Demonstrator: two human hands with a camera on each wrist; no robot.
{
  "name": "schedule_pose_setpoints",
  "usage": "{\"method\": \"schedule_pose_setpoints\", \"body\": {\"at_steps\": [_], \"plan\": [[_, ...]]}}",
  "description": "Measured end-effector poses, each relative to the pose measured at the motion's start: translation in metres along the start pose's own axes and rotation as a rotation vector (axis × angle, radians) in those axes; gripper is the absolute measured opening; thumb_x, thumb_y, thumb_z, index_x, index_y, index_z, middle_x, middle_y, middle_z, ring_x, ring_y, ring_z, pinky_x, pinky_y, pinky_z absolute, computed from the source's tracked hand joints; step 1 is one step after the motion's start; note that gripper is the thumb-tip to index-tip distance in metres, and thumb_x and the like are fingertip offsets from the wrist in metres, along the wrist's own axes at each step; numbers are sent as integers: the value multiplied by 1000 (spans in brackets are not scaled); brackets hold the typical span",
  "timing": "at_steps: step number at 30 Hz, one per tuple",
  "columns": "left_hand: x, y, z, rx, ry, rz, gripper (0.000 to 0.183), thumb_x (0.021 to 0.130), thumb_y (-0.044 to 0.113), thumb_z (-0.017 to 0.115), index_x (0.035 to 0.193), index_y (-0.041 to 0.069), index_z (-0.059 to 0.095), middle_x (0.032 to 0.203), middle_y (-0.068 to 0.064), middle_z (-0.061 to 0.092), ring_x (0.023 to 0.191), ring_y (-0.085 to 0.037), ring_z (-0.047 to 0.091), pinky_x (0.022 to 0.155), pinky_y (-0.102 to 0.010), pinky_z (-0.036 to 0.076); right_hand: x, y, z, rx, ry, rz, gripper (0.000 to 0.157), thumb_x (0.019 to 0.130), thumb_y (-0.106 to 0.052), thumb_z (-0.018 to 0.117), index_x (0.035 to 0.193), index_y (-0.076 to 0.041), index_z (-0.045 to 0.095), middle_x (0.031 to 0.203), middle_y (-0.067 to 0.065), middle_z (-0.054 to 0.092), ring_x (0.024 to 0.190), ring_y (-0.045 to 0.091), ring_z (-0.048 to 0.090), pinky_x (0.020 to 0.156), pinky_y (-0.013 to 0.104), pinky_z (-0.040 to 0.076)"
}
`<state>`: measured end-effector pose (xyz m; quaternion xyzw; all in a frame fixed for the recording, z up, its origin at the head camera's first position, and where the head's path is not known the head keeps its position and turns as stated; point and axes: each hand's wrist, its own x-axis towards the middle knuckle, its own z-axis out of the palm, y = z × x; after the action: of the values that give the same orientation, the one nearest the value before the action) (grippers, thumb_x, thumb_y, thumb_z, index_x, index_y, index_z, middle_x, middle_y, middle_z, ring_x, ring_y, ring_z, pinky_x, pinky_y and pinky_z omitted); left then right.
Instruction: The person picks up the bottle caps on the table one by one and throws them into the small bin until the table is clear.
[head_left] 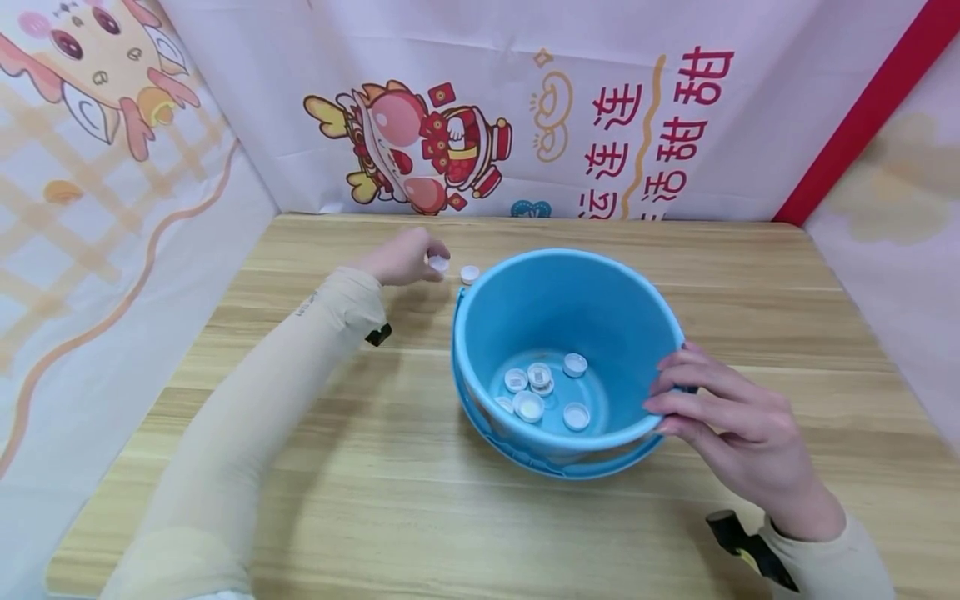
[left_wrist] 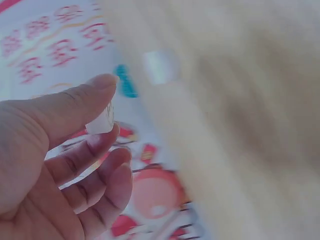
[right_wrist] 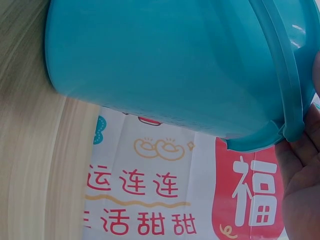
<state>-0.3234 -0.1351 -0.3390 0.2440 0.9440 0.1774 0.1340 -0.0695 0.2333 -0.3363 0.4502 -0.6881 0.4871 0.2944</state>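
Observation:
My left hand pinches a small white bottle cap between thumb and fingertips, to the left of the bucket. In the left wrist view, this cap is seen edge-on. Another white cap lies on the table just right of the hand, close to the bucket. The blue bucket stands upright with several white caps on its floor. Its right rim is gripped by my right hand, fingers over the edge. In the right wrist view, the bucket's side and handle fill the upper part.
The wooden table reaches back to a printed cloth hanging along its far edge. More printed cloth hangs on the left side. The bucket's handle hangs down along its near side.

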Motion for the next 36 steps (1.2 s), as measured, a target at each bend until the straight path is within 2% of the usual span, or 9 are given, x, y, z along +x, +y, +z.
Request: {"method": "schedule_pose_setpoints", "body": {"at_steps": [3,8,13,18,22,27,36], "plan": [[-14,19,-22,49,72,41,35,90,14,74,124,6,68,121,-10,66,114,-28,56,100,-46,45,0,0,0,2,3,1,29,89,-18,72,88,11,73,94,21,68,107,24,61,110,39,35],[-48,62,-55,135,172,120,36,91,17,73,126,10,67,125,-9,61,118,-29,53,101,-48,45,1,0,0,-2,5,5,29,88,-18,72,88,11,74,94,21,68,107,24,61,110,38,35],[-80,104,-71,205,232,244,38,90,20,75,127,12,67,125,-8,62,116,-26,55,99,-46,47,1,0,0,-6,7,6,29,88,-18,73,88,11,74,95,21,68,107,24,61,110,38,35],[-108,145,-73,266,271,421,41,85,24,80,122,8,70,116,-9,66,106,-23,61,92,-40,51,1,0,0,-25,7,10,30,88,-20,73,89,10,74,95,21,68,108,24,62,110,38,35],[-122,167,-67,286,259,522,42,84,26,81,120,7,71,116,-10,68,107,-23,63,91,-36,53,1,0,0,-28,4,11,30,88,-20,73,89,10,74,95,21,68,107,23,62,110,38,35],[-127,179,-58,281,191,555,44,84,30,81,121,8,71,115,-8,67,106,-22,61,88,-34,53,1,-1,0,-11,3,11,30,88,-19,73,89,11,74,95,21,68,107,24,61,110,37,35],[-123,192,-55,262,136,565,45,84,34,79,123,11,70,116,-6,67,105,-19,60,87,-31,52,-1,0,-1,-34,-12,31,32,89,-22,72,91,10,74,97,21,68,109,22,62,110,36,35]]}}
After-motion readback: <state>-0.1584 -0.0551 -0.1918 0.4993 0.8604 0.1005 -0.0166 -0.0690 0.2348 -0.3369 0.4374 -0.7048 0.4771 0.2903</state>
